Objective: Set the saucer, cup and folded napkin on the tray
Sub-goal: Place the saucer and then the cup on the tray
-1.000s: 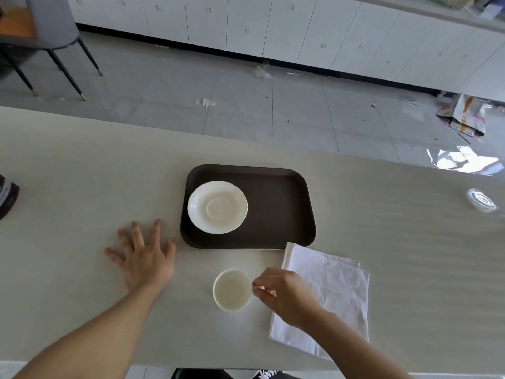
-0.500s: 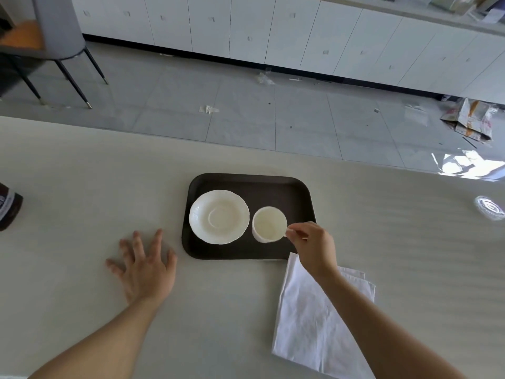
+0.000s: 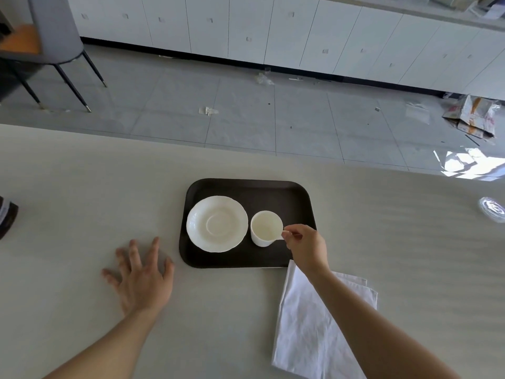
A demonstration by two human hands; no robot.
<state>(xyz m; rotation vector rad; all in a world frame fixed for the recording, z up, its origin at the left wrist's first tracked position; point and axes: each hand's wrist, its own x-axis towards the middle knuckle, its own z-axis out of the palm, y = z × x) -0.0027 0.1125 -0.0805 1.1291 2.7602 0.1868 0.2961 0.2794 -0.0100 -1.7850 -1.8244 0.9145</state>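
**Count of things on and around the table**

There is one dark tray [image 3: 289, 195], one white saucer [image 3: 216, 223], one white cup [image 3: 266, 228] and one folded white napkin [image 3: 308, 332]. Two bare hands show: one left hand [image 3: 140, 280] and one right hand [image 3: 307, 246]. One clear round lid [image 3: 493, 209] lies near the table's right edge, and one dark object [image 3: 6, 216] is cut off at the left edge. One chair [image 3: 46, 31] stands on the floor.

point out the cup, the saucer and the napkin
cup [image 3: 265, 227], head view, inside of the bowl
saucer [image 3: 217, 223], head view, centre well
napkin [image 3: 306, 324], head view, middle of the folded cloth
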